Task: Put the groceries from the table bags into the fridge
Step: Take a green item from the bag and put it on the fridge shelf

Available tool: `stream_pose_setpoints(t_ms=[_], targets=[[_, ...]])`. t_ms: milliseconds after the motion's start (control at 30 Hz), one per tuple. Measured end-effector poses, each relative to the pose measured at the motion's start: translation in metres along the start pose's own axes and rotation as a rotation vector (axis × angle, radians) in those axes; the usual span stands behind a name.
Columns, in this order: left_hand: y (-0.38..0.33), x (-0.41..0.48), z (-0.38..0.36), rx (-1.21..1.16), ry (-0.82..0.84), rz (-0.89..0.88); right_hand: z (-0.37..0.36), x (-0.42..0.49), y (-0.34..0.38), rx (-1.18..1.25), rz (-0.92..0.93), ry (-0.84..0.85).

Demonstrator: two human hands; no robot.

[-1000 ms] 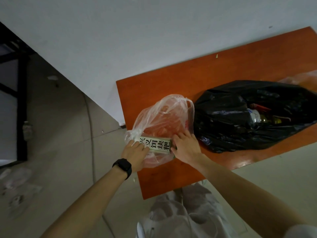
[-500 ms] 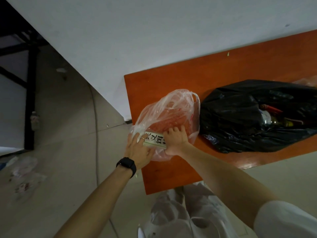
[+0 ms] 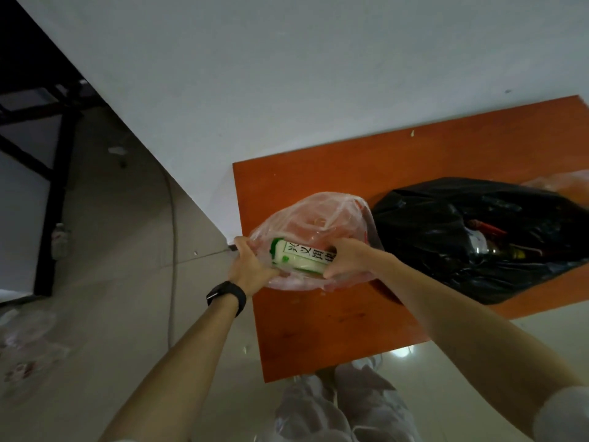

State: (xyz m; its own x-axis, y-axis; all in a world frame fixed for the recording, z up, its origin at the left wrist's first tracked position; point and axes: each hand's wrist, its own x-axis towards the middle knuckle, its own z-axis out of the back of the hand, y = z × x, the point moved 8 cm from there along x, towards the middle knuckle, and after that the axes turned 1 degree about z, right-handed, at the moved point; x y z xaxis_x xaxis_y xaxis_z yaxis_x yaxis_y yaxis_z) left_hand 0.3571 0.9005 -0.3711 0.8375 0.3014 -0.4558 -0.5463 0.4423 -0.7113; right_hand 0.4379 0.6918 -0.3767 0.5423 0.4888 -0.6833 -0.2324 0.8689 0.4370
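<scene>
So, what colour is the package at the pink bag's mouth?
The package is white with green patches and dark characters; head view.

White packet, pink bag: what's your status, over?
Left hand grips pink bag. Right hand grips white packet at bag's mouth. Black bag beside, nothing blocking.

Right hand [image 3: 347, 258] grips package [image 3: 299, 258]; left hand [image 3: 251, 266] holds bag [image 3: 318, 212].
</scene>
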Motion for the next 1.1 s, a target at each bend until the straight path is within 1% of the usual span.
stream_pose_setpoints(t_ms=[67, 133, 200, 233, 300, 400, 467, 567, 667, 800, 867, 967, 1100], targets=[[0.003, 0.003, -0.006, 0.141, 0.116, 0.018, -0.001, -0.008, -0.005, 0.129, 0.017, 0.0], [0.01, 0.004, -0.011, 0.435, 0.193, 0.022, 0.001, -0.016, -0.004, 0.294, 0.066, -0.015], [0.01, 0.005, -0.016, 0.718, 0.194, -0.038, 0.007, -0.024, 0.0, 0.437, 0.113, -0.087], [0.009, 0.006, -0.019, 0.787, 0.173, -0.071, 0.011, -0.027, 0.001, 0.503, 0.132, -0.132], [0.005, 0.007, -0.022, 0.808, 0.144, -0.092, 0.017, -0.033, 0.005, 0.632, 0.173, -0.21], [-0.005, 0.006, -0.025, 0.842, 0.155, -0.111, 0.029, -0.044, 0.009, 0.861, 0.205, -0.327], [-0.015, 0.003, -0.022, 0.795, 0.176, -0.113, 0.04, -0.059, 0.01, 0.976, 0.224, -0.428], [-0.035, -0.004, -0.015, 0.698, 0.218, -0.119, 0.057, -0.09, 0.004, 1.033, 0.246, -0.551], [-0.072, -0.011, -0.007, 0.661, 0.202, -0.176, 0.068, -0.13, -0.004, 1.034, 0.256, -0.637], [-0.154, -0.019, -0.011, 0.703, 0.112, -0.354, 0.077, -0.192, -0.024, 0.992, 0.279, -0.759], [-0.2, -0.024, -0.028, 0.729, 0.076, -0.453, 0.082, -0.225, -0.046, 0.986, 0.261, -0.862], [-0.275, -0.045, -0.072, 0.732, 0.07, -0.63, 0.088, -0.284, -0.091, 0.944, 0.192, -1.023], [-0.375, -0.101, -0.161, 0.795, 0.099, -0.875, 0.079, -0.378, -0.164, 0.984, 0.115, -1.207]])
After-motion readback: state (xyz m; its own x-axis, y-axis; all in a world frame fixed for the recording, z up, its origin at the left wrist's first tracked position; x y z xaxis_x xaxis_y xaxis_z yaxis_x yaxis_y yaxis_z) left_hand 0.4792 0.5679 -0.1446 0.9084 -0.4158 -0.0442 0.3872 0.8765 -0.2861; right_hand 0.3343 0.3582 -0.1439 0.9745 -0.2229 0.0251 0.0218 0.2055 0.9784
